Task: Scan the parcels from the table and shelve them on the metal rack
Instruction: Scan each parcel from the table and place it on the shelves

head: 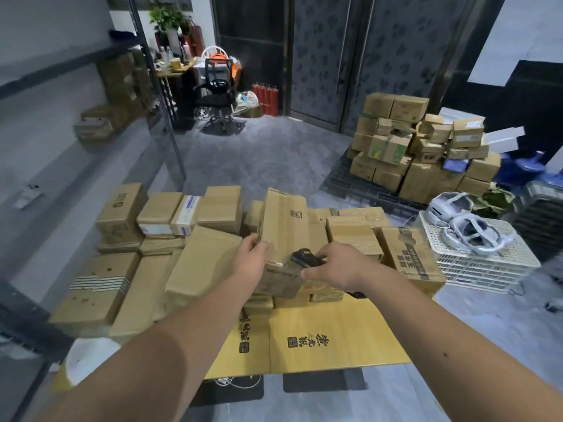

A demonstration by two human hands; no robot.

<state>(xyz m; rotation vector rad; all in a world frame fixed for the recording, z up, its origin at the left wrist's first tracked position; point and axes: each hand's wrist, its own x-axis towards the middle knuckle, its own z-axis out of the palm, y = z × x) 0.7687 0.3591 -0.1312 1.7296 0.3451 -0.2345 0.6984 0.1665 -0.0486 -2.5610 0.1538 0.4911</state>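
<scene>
At far left a grey metal rack runs back along the wall, blurred, with brown cartons on its far shelves. The table ahead is covered with flattened yellow cardboard printed in black characters, and plain brown cardboard parcels, boxy and taped, some with white labels, lie heaped across it. The left hand grips the left edge of one tall parcel, tilted up on the heap, its face creased and glossy with clear tape. The right hand curls round a small black scanner held against that parcel's lower right. Right of the table stands a stack of white plastic lattice crates with white headsets on top. Behind, on the grey speckled floor, cartons are piled on a dark pallet before dark patterned doors.
</scene>
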